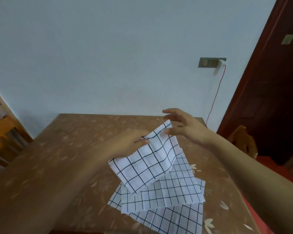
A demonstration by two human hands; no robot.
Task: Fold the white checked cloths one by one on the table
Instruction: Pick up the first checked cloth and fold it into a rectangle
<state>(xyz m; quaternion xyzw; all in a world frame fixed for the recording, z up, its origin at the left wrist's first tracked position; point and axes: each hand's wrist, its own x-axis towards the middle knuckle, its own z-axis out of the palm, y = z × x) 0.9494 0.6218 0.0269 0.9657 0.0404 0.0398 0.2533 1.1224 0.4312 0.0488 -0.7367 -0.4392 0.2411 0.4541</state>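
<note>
The white checked cloth (149, 161) hangs in the air over the middle of the table (66, 149), slanting down toward the near side. I see my left hand (130, 144) pinching its far edge between thumb and curled fingers. My right hand (184, 127) sits just right of the cloth's far corner, fingers spread wide and holding nothing; the thumb tip is at the corner's edge, though I cannot tell whether it touches. Beneath the held cloth, on the near right part of the table, lies a pile of checked cloths (172, 195), flat and overlapping at slightly different angles. Beyond the table's far edge is a pale wall with a switch plate (208, 62) and a red cable (216, 95) dropping from it. A dark door (269, 98) stands to the right and a wooden chair (2, 130) at the left.
</note>
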